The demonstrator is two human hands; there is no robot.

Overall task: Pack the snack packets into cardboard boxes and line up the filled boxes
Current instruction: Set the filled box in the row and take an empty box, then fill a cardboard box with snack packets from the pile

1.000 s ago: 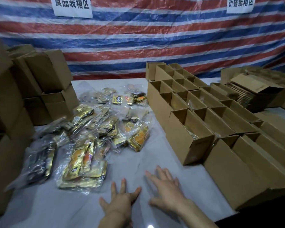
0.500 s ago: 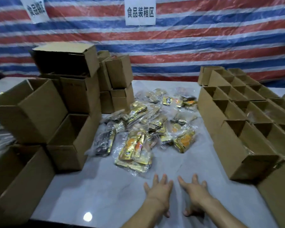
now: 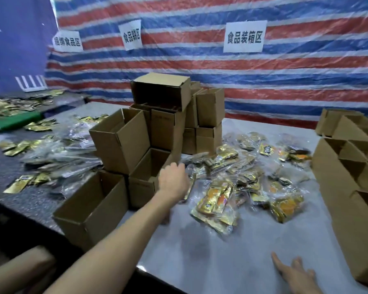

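**Left hand at an empty box, packets waiting beside it**

Head view: the left hand is stretched out to the side wall of an open, empty box at the foot of the stack of boxes. Its fingers are hidden behind the knuckles, so I cannot tell whether it grips the wall or only touches it. This box was probably chosen because it sits low and within reach.

The right hand lies flat on the table, fingers spread wide and holding nothing, likely as a prop.

The snack packets lie heaped mid-table, just beside that box, between the stack and the rows of open boxes on the right, handy for filling.
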